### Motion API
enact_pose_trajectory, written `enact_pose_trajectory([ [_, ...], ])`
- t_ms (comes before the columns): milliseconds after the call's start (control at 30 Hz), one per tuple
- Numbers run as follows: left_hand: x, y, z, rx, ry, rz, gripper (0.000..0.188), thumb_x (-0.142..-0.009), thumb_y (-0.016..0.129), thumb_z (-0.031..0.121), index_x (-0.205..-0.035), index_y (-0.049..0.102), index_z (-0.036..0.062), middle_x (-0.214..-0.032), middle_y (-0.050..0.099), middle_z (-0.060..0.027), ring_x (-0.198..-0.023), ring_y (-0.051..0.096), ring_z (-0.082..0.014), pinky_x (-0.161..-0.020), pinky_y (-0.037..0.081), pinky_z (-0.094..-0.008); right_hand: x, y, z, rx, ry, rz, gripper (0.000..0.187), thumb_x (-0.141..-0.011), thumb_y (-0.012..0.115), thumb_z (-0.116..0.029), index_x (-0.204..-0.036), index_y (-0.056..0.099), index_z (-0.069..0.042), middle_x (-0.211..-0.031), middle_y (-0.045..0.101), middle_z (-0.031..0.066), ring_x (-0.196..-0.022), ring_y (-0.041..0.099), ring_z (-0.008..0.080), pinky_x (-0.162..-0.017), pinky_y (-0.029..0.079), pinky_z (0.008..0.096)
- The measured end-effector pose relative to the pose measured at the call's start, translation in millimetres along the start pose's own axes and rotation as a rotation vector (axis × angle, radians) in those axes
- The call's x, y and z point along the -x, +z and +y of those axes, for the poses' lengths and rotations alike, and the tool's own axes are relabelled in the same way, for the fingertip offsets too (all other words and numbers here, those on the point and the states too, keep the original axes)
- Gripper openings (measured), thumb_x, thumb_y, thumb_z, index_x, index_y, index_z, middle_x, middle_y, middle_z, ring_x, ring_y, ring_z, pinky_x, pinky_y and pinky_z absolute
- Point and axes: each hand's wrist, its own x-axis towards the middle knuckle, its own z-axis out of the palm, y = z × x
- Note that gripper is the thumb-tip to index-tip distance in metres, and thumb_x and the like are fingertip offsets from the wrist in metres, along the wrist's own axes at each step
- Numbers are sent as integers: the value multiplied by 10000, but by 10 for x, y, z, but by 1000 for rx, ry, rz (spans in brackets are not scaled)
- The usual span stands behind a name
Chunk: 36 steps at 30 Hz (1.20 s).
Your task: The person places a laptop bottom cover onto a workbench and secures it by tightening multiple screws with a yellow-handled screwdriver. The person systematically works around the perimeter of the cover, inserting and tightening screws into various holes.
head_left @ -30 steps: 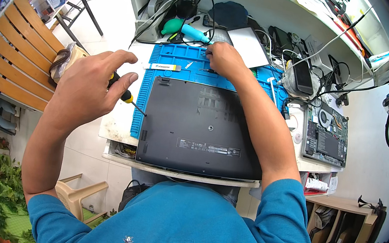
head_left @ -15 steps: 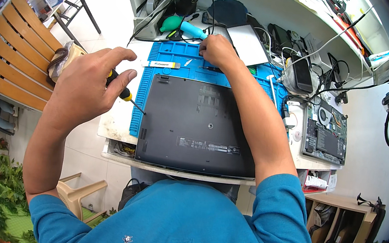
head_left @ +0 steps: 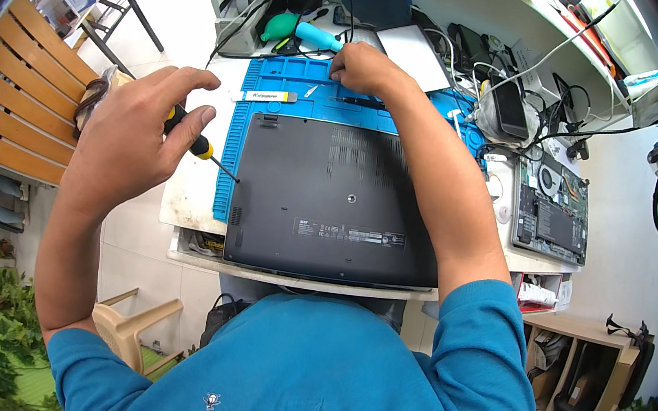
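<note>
A dark grey laptop lies bottom side up on a blue repair mat. My left hand is closed around a black and yellow screwdriver. The screwdriver leans, its tip at the laptop's left edge, partway up. Beyond the laptop, my right hand is over the mat's far compartments with its fingers pinched together. Whatever lies between those fingers is hidden. Just past them is a light blue tube-shaped thing. A dark thin tool lies on the mat below the right hand.
To the right sits an opened laptop base with its fan and battery showing. A phone and tangled cables are at the back right. A green air blower stands at the back left. A white-yellow strip lies on the mat.
The whole view has shifted slightly, so the bench sits a little higher and further left. Both hands keep nearly the same places, and the screwdriver tip remains at the laptop's left edge.
</note>
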Motion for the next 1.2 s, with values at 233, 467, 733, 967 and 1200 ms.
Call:
enact_pose_trajectory([
  [233, -13, -112, -83, 60, 171, -141, 432, -978, 782, 157, -1400, 704, 108, -959, 706, -118, -948, 726, -305, -922, 551, -421, 111, -49, -59, 8, -5, -10, 264, -983, 745, -82, -1215, 871, -101, -1197, 832, 185, -1127, 782, 377, -1020, 602, 463],
  [467, -195, -216, -141, -47, 446, -196, 329, -1085, 704, 308, -1360, 712, 127, -1104, 757, -114, -1040, 733, -351, -988, 539, -474, 235, -127, 62, -36, -41, 101, 310, -1028, 681, -86, -1298, 830, -52, -1230, 816, 213, -1138, 773, 406, -1040, 586, 471],
  [733, -161, -285, 6, -35, 160, -267, 344, -1102, 675, 324, -1365, 702, 103, -1153, 770, -134, -1077, 738, -359, -1014, 543, -484, 750, -320, -149, -15, -116, 186, 287, -1027, 655, -71, -1255, 818, -8, -1216, 798, 216, -1136, 742, 432, -1028, 581, 485],
  [967, -68, -177, 10, -60, 89, -188, 374, -1011, 696, 113, -1384, 686, 103, -1135, 736, -119, -1035, 735, -346, -975, 549, -461, 1648, -223, -381, 79, -228, 38, 303, -1006, 687, -92, -1278, 779, 5, -1163, 765, 202, -1095, 720, 413, -1001, 576, 500],
  [1200, -37, -134, 0, -190, 48, -178, 499, -912, 723, 14, -1402, 685, 102, -1215, 704, -141, -1011, 728, -335, -947, 565, -448, 2562, -158, -535, 100, -179, -30, 369, -1021, 720, -147, -1361, 735, -5, -1318, 729, 150, -1255, 649, 359, -1125, 496, 474],
])
